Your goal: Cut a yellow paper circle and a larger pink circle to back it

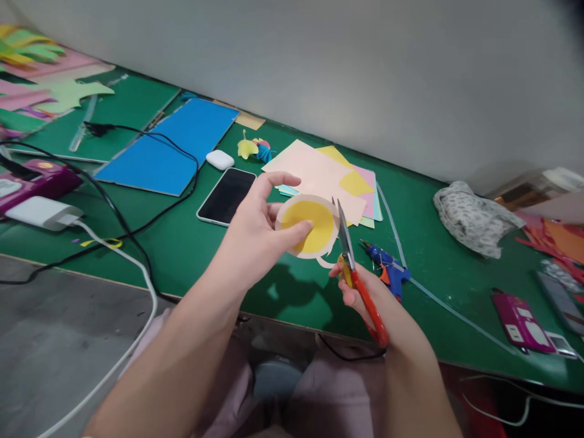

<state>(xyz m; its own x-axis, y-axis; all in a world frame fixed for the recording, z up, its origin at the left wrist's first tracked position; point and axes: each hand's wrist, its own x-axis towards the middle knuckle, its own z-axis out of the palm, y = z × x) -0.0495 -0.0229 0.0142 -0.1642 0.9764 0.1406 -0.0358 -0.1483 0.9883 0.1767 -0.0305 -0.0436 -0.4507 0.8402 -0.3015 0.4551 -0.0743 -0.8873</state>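
Note:
Between the thumb and fingers of my left hand [260, 234] is a round paper cutout [298, 213], a yellow disc with a pale pink border. My right hand [365, 292] grips red-and-yellow-handled scissors [352, 261], blades pointing up and slightly parted at the cutout's right edge. A thin curled strip of pale paper [325, 263] hangs below the disc near the scissors. Behind the hands lies a stack of coloured paper sheets [301, 161], pale pink on top. A blue glue gun [387, 264] rests just right of the scissors.
A phone [227, 198], a white earbud case [219, 160] and a blue board [173, 146] lie to the left. Purple power strips [39, 182] and cables sit at both sides. A patterned cloth bundle [472, 216] is at right. A grey wall [319, 67] borders the green table's back.

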